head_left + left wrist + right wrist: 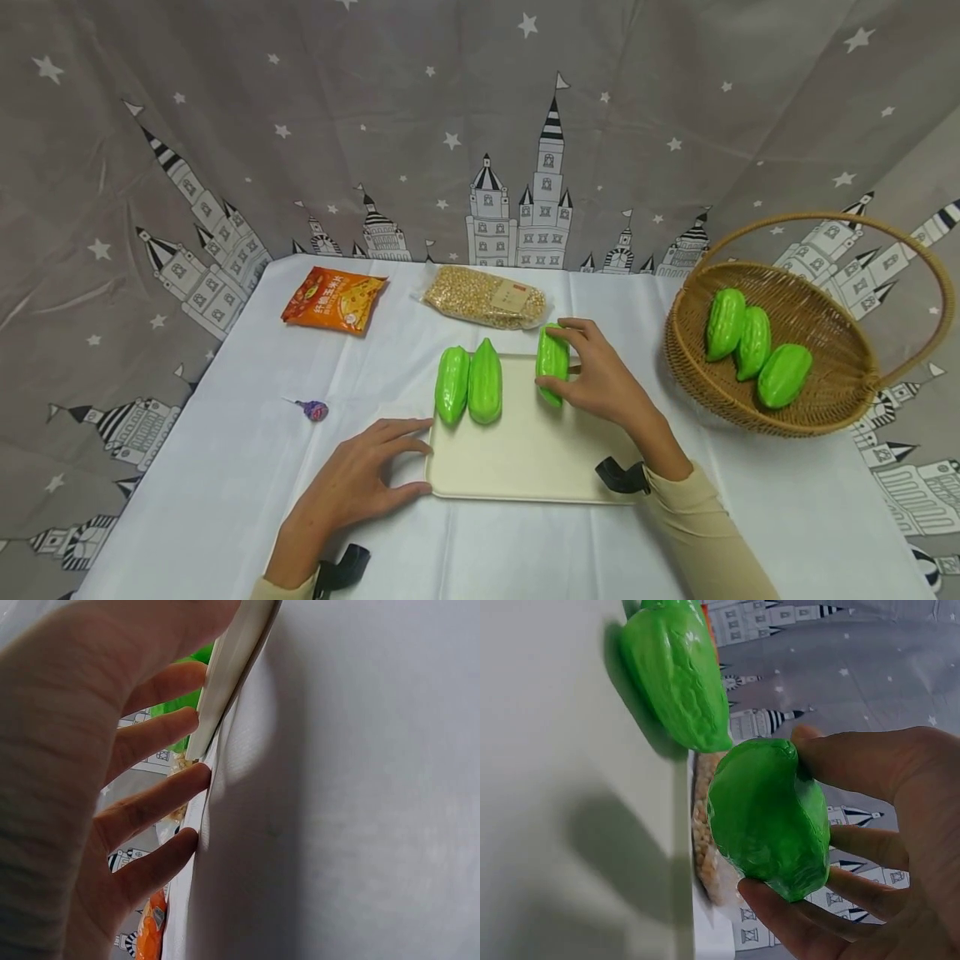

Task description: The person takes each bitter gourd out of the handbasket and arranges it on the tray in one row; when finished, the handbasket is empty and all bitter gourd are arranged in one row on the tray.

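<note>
My right hand (600, 375) grips a bright green bitter melon (552, 362) between thumb and fingers, over the back right of a cream tray (517, 467). In the right wrist view the held melon (769, 817) is above the tray surface, with a shadow below it. Two more bitter melons, one on the left (452, 385) and one beside it (485, 383), lie side by side in the tray's back left. My left hand (363, 475) rests at the tray's left edge, fingers spread and fingertips right at the rim.
A wicker basket (682, 375) with a tall handle stands at the right, holding three green bitter melons (783, 377). Behind the tray lies a clear bag of corn kernels (480, 296). An orange snack packet (333, 300) and a wrapped lollipop (313, 410) are on the left.
</note>
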Tool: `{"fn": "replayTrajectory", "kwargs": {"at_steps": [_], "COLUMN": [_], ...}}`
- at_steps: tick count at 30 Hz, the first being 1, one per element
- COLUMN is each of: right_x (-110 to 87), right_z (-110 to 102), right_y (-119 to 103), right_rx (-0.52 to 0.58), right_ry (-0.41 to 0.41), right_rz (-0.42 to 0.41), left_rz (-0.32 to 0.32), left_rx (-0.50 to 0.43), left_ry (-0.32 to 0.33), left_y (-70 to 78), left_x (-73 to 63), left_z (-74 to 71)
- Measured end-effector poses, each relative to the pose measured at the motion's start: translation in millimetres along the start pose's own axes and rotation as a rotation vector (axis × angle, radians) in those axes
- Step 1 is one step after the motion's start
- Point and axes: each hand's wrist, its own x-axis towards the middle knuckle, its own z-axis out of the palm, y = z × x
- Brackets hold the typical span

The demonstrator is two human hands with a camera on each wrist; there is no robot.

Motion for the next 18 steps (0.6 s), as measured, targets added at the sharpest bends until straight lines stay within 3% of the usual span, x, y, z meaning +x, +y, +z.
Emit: {"fn": "replayTrajectory", "kwargs": {"at_steps": [18], "right_x": [3.2], "right_z": [25], "right_y": [-2], "right_rx": [0.010], "right_ry": [-0.085], "right_rz": [-0.061], "left_rz": [-0.013], "left_rx": [-0.004], "left_ry": [-0.007], "left_y": [1.5], "left_x": [1.1], "left_z": [-1.7]}}
